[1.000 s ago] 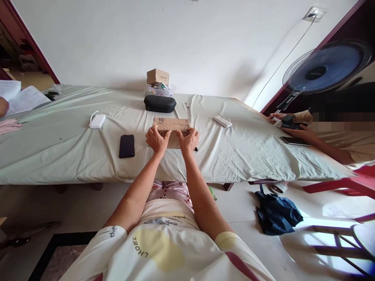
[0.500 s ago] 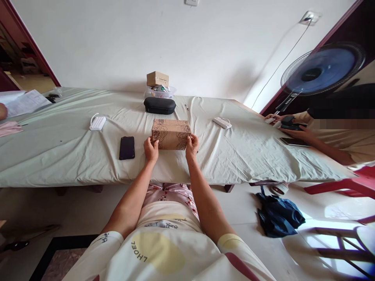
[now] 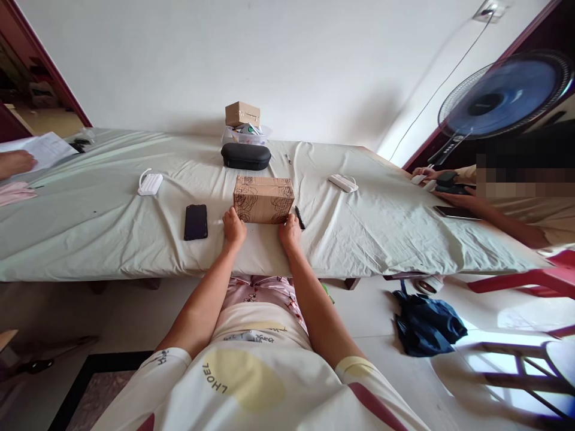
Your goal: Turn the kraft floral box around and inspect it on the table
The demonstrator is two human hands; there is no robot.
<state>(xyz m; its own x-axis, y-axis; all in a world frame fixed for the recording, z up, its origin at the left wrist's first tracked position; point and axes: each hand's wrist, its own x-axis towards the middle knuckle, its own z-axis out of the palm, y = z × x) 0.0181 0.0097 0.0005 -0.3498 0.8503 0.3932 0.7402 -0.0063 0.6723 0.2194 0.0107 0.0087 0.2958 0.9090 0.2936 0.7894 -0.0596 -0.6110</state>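
A brown cardboard box (image 3: 264,202) with black scribbled loops on its faces rests on the cloth-covered table in front of me. My left hand (image 3: 234,226) grips its lower left corner, fingers curled against the side. At the lower right corner my right hand (image 3: 290,231) closes on the box in the same way; some fingertips are hidden by the hand. A black pen (image 3: 300,218) lies just right of my right hand. To the left of my left hand is a dark phone (image 3: 196,222), lying flat.
Behind the box stand a black case (image 3: 245,156) and a clear tub (image 3: 265,135) topped by a small carton (image 3: 242,114). White corded blocks (image 3: 150,184) (image 3: 344,183) lie at both sides. Another person's hands (image 3: 453,191) hold things at right; one hand (image 3: 18,163) rests on papers at left.
My right hand has slid down to the box's lower right corner, uncovering the pen. My left hand stays at the lower left. At far left, another person's hand has reached further over the papers.
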